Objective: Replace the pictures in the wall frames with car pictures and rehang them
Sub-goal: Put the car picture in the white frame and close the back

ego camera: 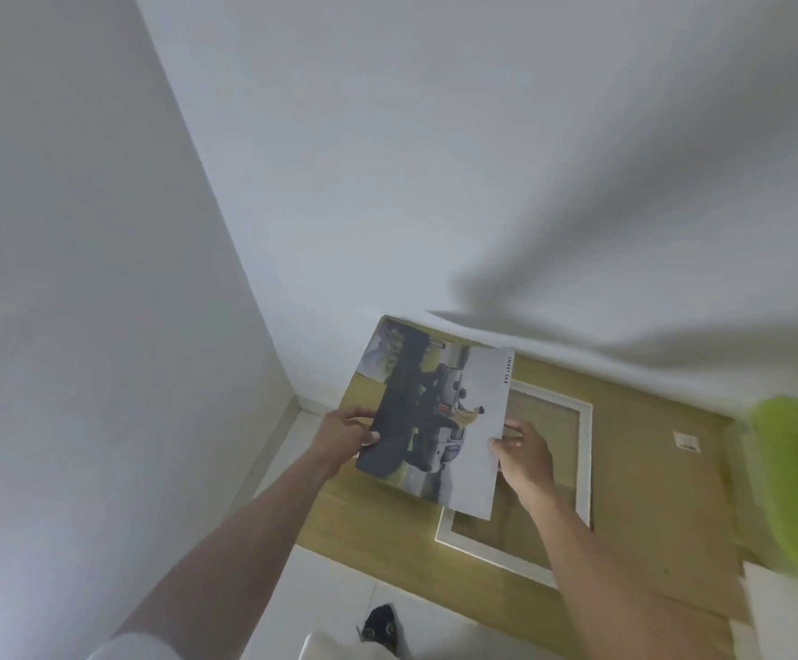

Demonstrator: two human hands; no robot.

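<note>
Two hands, left and right, pinch the glossy car print above the white wooden frame; uneven pulling could crease it.

green blur beside wooden tabletop, white walls.

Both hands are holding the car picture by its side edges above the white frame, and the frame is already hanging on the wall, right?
Not quite. The head view shows the white frame lying flat on the wooden table, not hanging. The left hand and right hand do hold the car picture above it.
</note>
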